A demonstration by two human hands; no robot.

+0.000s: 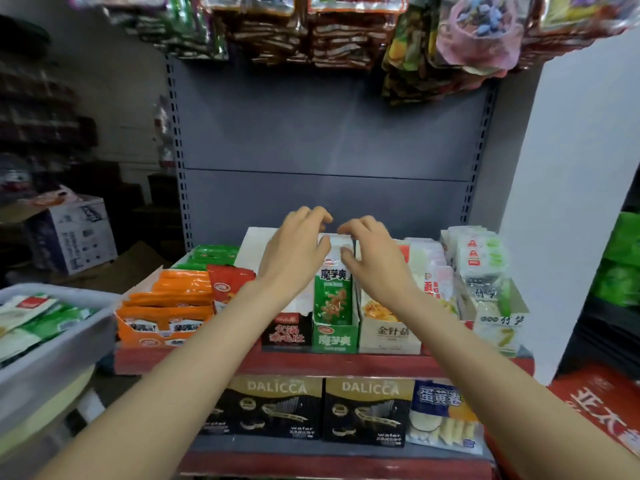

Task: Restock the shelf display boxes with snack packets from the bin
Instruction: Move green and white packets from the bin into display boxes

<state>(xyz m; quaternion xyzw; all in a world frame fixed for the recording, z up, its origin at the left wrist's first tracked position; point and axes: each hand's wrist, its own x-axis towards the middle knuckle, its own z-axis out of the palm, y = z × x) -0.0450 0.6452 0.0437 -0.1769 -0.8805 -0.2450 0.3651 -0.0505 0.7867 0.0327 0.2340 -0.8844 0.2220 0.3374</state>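
On the shelf [311,363], a grey bin [52,348] of packets at its left, a green display box [335,336] is seen holding upright green-and-white snack packets [334,289], whose tops are pinched by the curled grip of the left hand [294,251] and right hand [375,258].

Soft, even indoor light falls from above and in front, so the grey back panel [329,133] shows a faint pale sheen down its middle and almost no hard shadows. The left background [52,116] is dim and murky, while the white wall [571,168] at right reads bright. Wide-angle distortion bends the frame's edges, the hanging packets [346,29] at top are smeared, and the whole picture is slightly soft, with blurred print on the boxes.
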